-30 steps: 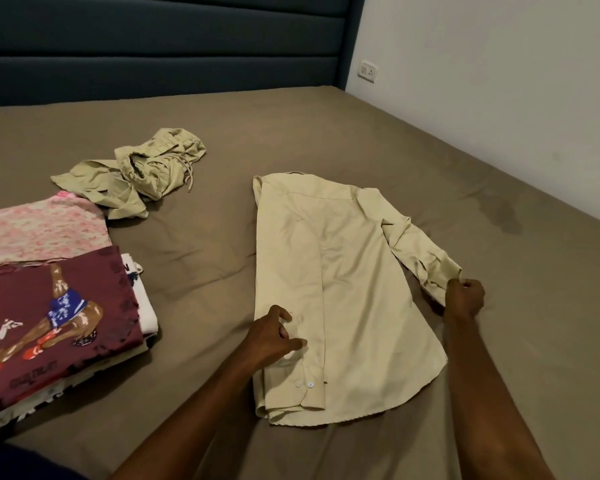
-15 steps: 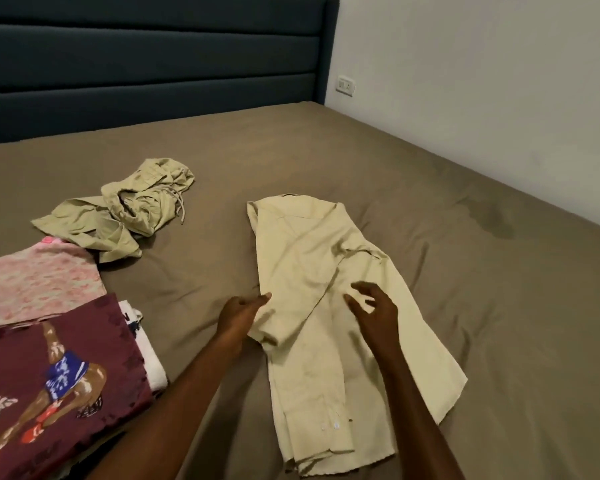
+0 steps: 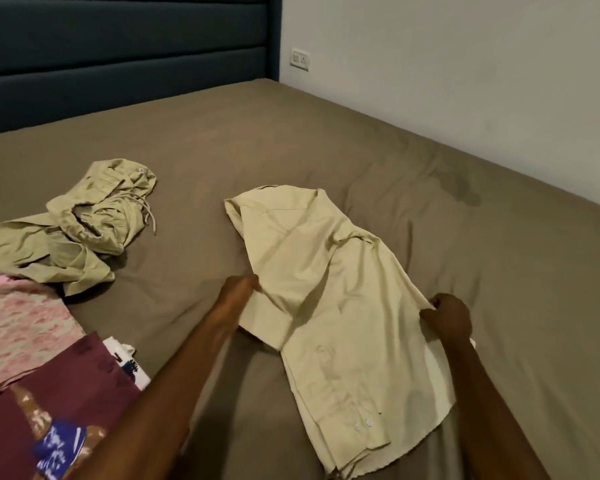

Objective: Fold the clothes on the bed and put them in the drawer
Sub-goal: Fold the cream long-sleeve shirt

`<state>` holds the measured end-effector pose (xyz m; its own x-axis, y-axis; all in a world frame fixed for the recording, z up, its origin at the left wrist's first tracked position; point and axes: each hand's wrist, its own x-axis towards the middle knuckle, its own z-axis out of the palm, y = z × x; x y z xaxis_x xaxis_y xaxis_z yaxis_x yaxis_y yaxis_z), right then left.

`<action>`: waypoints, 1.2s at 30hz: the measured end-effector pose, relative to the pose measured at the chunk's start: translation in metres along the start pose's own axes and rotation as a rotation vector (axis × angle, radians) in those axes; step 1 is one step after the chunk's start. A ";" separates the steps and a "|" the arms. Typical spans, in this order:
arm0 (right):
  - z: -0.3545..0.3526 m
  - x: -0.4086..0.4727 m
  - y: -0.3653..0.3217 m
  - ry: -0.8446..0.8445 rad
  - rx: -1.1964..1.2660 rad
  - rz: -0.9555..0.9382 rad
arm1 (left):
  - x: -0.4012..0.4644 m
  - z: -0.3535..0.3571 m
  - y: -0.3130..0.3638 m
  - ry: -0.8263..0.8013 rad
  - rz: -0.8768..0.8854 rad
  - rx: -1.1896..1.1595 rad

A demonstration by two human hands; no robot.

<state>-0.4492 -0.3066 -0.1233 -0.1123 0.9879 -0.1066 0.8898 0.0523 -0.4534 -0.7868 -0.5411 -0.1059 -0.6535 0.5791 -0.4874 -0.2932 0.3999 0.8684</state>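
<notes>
A cream button shirt (image 3: 340, 306) lies lengthwise on the brown bed (image 3: 326, 140), both sleeves folded in over its body. My left hand (image 3: 239, 289) grips the shirt's left edge about halfway along. My right hand (image 3: 447, 315) pinches the right edge at the same height. The fabric between them is slightly raised and creased. A crumpled olive garment (image 3: 80, 223) with a drawstring lies to the left. No drawer is in view.
A stack of folded clothes sits at the lower left: a pink patterned piece (image 3: 18, 327) and a maroon printed one (image 3: 56, 410) on top of a white one. A dark blue headboard (image 3: 118, 57) stands behind. The white wall (image 3: 465, 64) runs along the bed's right side.
The right sleeve was folded across the shirt's body. Both hands then moved to the shirt's side edges and took hold of them. The camera tilted.
</notes>
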 end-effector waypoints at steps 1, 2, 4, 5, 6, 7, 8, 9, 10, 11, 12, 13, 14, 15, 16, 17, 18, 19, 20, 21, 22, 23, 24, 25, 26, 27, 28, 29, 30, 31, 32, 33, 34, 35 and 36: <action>-0.004 -0.005 -0.008 0.030 -0.018 -0.046 | 0.007 -0.012 0.010 -0.018 0.008 -0.061; -0.006 -0.013 -0.018 0.078 -0.046 -0.118 | 0.011 -0.024 0.022 -0.018 0.033 -0.124; -0.001 -0.036 -0.034 0.155 -0.130 -0.284 | 0.019 -0.048 0.042 -0.014 0.057 -0.230; 0.005 -0.051 -0.040 0.158 -0.173 -0.349 | 0.021 -0.059 0.052 -0.010 0.072 -0.273; 0.010 -0.064 -0.046 0.133 -0.223 -0.388 | 0.023 -0.069 0.061 0.002 0.103 -0.298; 0.016 -0.076 -0.050 0.074 -0.261 -0.402 | 0.024 -0.077 0.067 0.025 0.123 -0.324; 0.020 -0.086 -0.053 -0.008 -0.283 -0.403 | 0.024 -0.085 0.071 0.037 0.125 -0.355; 0.025 -0.092 -0.055 -0.085 -0.304 -0.407 | 0.026 -0.092 0.072 0.034 0.104 -0.403; 0.029 -0.096 -0.057 -0.149 -0.342 -0.419 | 0.026 -0.097 0.073 -0.004 0.085 -0.463; 0.034 -0.099 -0.059 -0.196 -0.391 -0.438 | 0.028 -0.102 0.073 -0.050 0.075 -0.511; 0.036 -0.101 -0.061 -0.234 -0.421 -0.456 | 0.030 -0.105 0.072 -0.091 0.078 -0.542; 0.039 -0.102 -0.064 -0.264 -0.429 -0.472 | 0.031 -0.105 0.071 -0.105 0.085 -0.529; 0.040 -0.105 -0.066 -0.284 -0.430 -0.481 | 0.033 -0.105 0.069 -0.107 0.094 -0.517; 0.040 -0.107 -0.066 -0.287 -0.441 -0.487 | 0.035 -0.106 0.067 -0.107 0.092 -0.510; 0.037 -0.109 -0.066 -0.265 -0.451 -0.488 | 0.038 -0.107 0.068 -0.091 0.089 -0.511; 0.035 -0.109 -0.063 -0.203 -0.418 -0.474 | 0.042 -0.110 0.070 -0.071 0.083 -0.528; 0.032 -0.107 -0.059 -0.111 -0.338 -0.430 | 0.046 -0.114 0.075 -0.059 0.092 -0.557; 0.031 -0.104 -0.053 -0.010 -0.212 -0.375 | 0.051 -0.118 0.081 -0.069 0.119 -0.615; 0.030 -0.102 -0.048 0.064 -0.066 -0.325 | 0.053 -0.122 0.090 -0.079 0.160 -0.667; 0.031 -0.099 -0.042 0.104 0.094 -0.305 | 0.056 -0.125 0.099 -0.092 0.189 -0.717; 0.032 -0.097 -0.037 0.111 0.266 -0.300 | 0.056 -0.127 0.108 -0.100 0.215 -0.733; 0.034 -0.097 -0.034 0.085 0.464 -0.299 | 0.057 -0.127 0.117 -0.110 0.234 -0.730; 0.034 -0.100 -0.033 0.039 0.654 -0.290 | 0.059 -0.125 0.123 -0.113 0.241 -0.745; 0.031 -0.105 -0.034 -0.025 0.783 -0.283 | 0.062 -0.124 0.126 -0.118 0.231 -0.774; 0.030 -0.106 -0.033 -0.099 0.820 -0.305 | 0.065 -0.121 0.128 -0.117 0.215 -0.793; 0.030 -0.103 -0.031 -0.166 0.738 -0.351 | 0.068 -0.121 0.126 -0.106 0.203 -0.798; 0.030 -0.096 -0.027 -0.245 0.522 -0.396 | 0.069 -0.120 0.123 -0.081 0.200 -0.797; 0.032 -0.088 -0.022 -0.355 0.262 -0.423 | 0.072 -0.121 0.115 -0.068 0.194 -0.793; 0.033 -0.082 -0.019 -0.475 0.093 -0.413 | 0.073 -0.122 0.109 -0.052 0.187 -0.754; 0.033 -0.077 -0.019 -0.553 0.062 -0.396 | 0.073 -0.121 0.102 -0.040 0.169 -0.719; 0.033 -0.073 -0.022 -0.508 0.080 -0.397 | 0.070 -0.121 0.096 -0.038 0.149 -0.687; 0.034 -0.068 -0.025 -0.353 0.106 -0.410 | 0.070 -0.121 0.090 -0.036 0.130 -0.650; 0.037 -0.064 -0.031 -0.149 0.104 -0.437 | 0.068 -0.122 0.086 -0.032 0.114 -0.610; 0.042 -0.062 -0.037 0.034 0.092 -0.508 | 0.068 -0.123 0.082 -0.033 0.103 -0.576; 0.054 -0.061 -0.040 0.132 0.076 -0.607 | 0.066 -0.123 0.078 -0.042 0.095 -0.556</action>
<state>-0.5014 -0.3765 -0.1464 -0.5284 0.7951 0.2977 0.6496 0.6044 -0.4612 -0.9393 -0.5589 -0.0588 -0.6697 0.6267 -0.3984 -0.5656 -0.0829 0.8205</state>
